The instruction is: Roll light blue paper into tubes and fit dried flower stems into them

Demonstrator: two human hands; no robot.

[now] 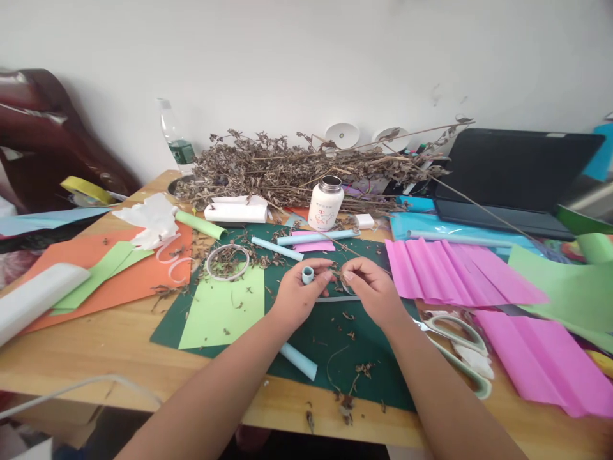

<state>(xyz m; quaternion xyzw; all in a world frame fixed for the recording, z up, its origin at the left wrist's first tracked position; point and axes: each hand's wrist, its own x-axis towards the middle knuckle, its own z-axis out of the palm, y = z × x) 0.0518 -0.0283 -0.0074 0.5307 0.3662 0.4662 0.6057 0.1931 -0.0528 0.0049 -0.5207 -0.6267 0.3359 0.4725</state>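
Over the green cutting mat (311, 332), my left hand (301, 291) is closed around a small light blue paper tube (308, 275), whose open end faces up by the thumb. My right hand (371, 287) is just to its right, thumb and fingers pinched together. Brown dried plant bits (339, 276) show between the two hands; exactly what the right fingertips hold is hidden. A pale strip (339, 299) lies beneath the hands. Light blue paper rolls (318, 238) are behind them, and another blue roll (299, 361) pokes out beside my left forearm.
Behind the mat stands a white bottle (325, 204), before a heap of dried stems (278, 163). Scissors (457, 345) and pink crepe paper (454, 271) lie right, near a dark laptop (522, 179). Left are a tape roll (228, 262), green paper (230, 306) and orange paper (129, 281).
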